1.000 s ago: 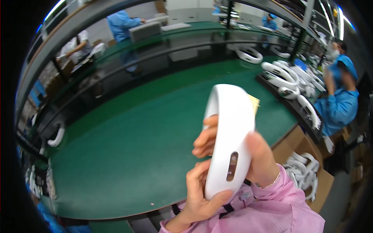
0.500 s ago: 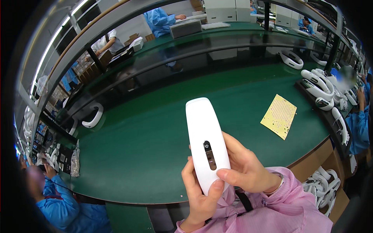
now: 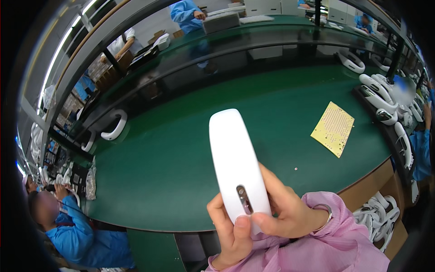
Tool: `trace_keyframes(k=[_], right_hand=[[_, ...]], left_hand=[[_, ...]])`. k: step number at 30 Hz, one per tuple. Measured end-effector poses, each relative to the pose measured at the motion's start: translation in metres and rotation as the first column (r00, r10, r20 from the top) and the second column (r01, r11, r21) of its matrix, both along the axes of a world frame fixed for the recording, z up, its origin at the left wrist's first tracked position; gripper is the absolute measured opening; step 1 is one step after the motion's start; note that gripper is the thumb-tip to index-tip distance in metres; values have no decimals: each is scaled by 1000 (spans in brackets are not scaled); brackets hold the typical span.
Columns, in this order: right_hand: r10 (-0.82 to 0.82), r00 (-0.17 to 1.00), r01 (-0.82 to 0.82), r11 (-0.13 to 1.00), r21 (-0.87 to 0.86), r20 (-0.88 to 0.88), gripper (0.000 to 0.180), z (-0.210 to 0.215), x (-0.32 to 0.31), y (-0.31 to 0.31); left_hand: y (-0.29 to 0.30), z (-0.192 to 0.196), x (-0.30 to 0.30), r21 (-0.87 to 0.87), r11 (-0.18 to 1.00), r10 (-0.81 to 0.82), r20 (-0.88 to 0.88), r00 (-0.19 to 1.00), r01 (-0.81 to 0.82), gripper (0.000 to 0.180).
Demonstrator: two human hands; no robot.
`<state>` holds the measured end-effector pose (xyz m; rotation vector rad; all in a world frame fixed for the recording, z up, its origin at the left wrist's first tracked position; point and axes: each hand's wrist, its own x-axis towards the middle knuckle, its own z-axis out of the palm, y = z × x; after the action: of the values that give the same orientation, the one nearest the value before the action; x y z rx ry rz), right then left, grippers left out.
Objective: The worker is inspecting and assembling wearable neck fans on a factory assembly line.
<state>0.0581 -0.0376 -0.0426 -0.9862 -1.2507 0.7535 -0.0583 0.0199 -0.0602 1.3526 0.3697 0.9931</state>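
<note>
Head view shows both hands raised over a green worktable [image 3: 181, 149], holding one long white curved housing [image 3: 233, 158] between them. It is not on the table; it is lifted in the air above the near edge, in front of the person's chest. The left hand [image 3: 231, 231] grips the lower end from the left side, its thumb [image 3: 241, 225] pressed flat on the front face just under a small dark slot [image 3: 243, 200]. The right hand [image 3: 290, 213] wraps the same end from the right and behind, so both sets of fingers are closed firmly on the housing. Its long axis runs nearly upright in the picture, leaning a little to the left at the top; the rounded free end points away from the person toward the far side of the table, and the slotted face is turned to the camera. I judge that the step in hand is a look at this slot side, a check of the part. The next move would probably call for a slow turn of the housing around its long axis, with the grip loosened on one side only, so it does not slip. A yellow perforated sheet [image 3: 333, 128] lies flat on the table to the right, well apart from the hands. Similar white curved parts [image 3: 378, 97] are lined up along the right edge, and one more [image 3: 114, 128] rests at the far left.
</note>
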Motion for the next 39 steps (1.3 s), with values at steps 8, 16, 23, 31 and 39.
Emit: trace_keyframes(k=[8, 16, 23, 31, 39], right_hand=[[-41, 983, 33, 998, 47, 180, 73, -1, -24, 7], [-196, 954, 169, 977, 132, 228, 64, 0, -30, 7], [-383, 869, 328, 920, 214, 314, 54, 7, -33, 7], [-397, 824, 286, 907, 309, 404, 65, 3, -19, 9], [-335, 866, 265, 937, 229, 372, 67, 6, -16, -1]], left_hand=[[-5, 0, -20, -70, 986, 151, -7, 988, -151, 57], [-6, -6, -16, -44, 979, 199, 40, 979, -197, 51], [-7, -10, -12, -73, 980, 192, 110, 975, -184, 50], [-4, -22, -13, -32, 997, 77, 97, 992, -74, 50], [-1, -36, -16, 36, 996, -81, 111, 990, 78, 50]])
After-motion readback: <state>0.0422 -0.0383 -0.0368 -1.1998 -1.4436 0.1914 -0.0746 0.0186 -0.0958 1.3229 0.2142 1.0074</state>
